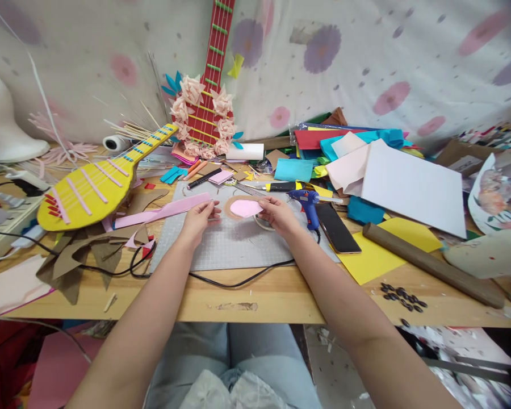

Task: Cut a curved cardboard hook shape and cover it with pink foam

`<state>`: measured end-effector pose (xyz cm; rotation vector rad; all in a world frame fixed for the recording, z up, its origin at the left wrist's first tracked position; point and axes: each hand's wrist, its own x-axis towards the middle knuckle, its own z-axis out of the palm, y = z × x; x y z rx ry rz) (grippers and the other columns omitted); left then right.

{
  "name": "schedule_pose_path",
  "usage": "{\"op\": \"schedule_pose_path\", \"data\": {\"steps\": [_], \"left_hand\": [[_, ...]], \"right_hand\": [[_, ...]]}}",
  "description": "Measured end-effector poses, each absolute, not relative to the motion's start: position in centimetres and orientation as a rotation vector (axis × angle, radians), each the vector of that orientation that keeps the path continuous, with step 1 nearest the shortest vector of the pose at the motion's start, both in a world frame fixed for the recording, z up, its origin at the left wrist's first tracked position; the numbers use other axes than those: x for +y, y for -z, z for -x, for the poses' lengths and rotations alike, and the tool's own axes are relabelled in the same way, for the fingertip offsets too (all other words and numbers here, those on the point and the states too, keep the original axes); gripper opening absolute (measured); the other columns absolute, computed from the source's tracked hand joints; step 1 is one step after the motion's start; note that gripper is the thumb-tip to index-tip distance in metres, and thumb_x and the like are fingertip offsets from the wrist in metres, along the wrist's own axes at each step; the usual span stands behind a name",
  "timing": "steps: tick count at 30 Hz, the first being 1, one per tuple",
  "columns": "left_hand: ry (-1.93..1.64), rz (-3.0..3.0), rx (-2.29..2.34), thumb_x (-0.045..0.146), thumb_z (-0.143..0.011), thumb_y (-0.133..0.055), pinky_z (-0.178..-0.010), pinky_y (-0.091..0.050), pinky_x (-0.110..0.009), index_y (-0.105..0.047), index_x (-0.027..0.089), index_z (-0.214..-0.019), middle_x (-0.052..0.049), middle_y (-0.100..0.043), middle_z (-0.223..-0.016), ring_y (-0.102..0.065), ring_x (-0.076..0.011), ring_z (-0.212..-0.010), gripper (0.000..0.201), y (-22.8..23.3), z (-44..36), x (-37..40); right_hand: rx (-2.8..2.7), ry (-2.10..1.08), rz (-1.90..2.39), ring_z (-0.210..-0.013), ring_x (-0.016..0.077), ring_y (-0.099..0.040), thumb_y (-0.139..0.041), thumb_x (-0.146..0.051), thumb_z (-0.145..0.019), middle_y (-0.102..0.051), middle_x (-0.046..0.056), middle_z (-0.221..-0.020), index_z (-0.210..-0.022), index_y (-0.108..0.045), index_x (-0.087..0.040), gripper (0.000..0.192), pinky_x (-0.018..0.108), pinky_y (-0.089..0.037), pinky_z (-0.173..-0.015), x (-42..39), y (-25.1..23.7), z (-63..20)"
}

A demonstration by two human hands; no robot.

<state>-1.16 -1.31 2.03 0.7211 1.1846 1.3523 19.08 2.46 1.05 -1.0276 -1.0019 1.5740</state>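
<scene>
My right hand (276, 215) pinches the right edge of a small pink paper piece (244, 208) with cut, angular sides. Under or behind that piece shows a tan oval (229, 208), perhaps cardboard; whether I also grip it, I cannot tell. My left hand (201, 220) is just left of the oval, thumb and fingers drawn together; anything between them is too small to make out. Beyond the left hand runs a long pink paper strip (162, 212). Below my right hand, a round rim (264, 224) is partly covered. Both hands are over a grey cutting mat (221, 253).
A blue glue gun (309, 205) and a phone (339, 228) lie right of the mat. A yellow paper lute (89, 196) lies left; a red one with paper flowers (206, 116) leans behind. A black cable (238, 284) crosses the front. Black beads (402, 296) lie at right.
</scene>
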Motion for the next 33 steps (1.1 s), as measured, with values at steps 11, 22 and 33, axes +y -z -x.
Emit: {"op": "schedule_pose_path", "data": {"steps": [11,22,33], "left_hand": [[-1.154,-0.716,0.876,0.015,-0.072,-0.062,-0.057,-0.052,-0.022,-0.064,0.014,-0.093,-0.002,-0.061,-0.075,-0.057,-0.0072,-0.059,0.021,-2.3,1.2,-1.9],[-1.051,-0.730,0.805,0.016,-0.076,-0.058,-0.059,-0.052,-0.023,-0.063,0.015,-0.096,-0.005,-0.063,-0.081,-0.059,-0.0089,-0.062,0.021,-2.5,1.1,-2.2],[-1.014,-0.582,0.688,0.002,-0.071,-0.048,-0.057,-0.052,-0.023,-0.052,0.016,-0.079,0.005,-0.041,-0.056,-0.048,-0.0063,-0.052,0.017,-2.4,-0.4,-2.6]], "right_hand": [[-0.865,-1.595,0.951,-0.054,0.0054,-0.054,-0.057,-0.015,-0.064,-0.058,-0.005,-0.066,-0.076,-0.050,-0.020,0.015,0.017,-0.048,-0.053,2.7,-1.3,-19.4],[-0.900,-1.627,0.868,-0.069,0.0089,-0.060,-0.055,-0.009,-0.060,-0.064,0.000,-0.081,-0.082,-0.053,-0.019,0.024,0.021,-0.050,-0.062,2.1,-1.7,-19.3],[-0.983,-1.623,0.867,-0.069,0.0089,-0.061,-0.067,-0.023,-0.063,-0.062,0.001,-0.092,-0.087,-0.051,-0.021,0.029,0.020,-0.051,-0.058,1.1,-1.7,-18.1]]}}
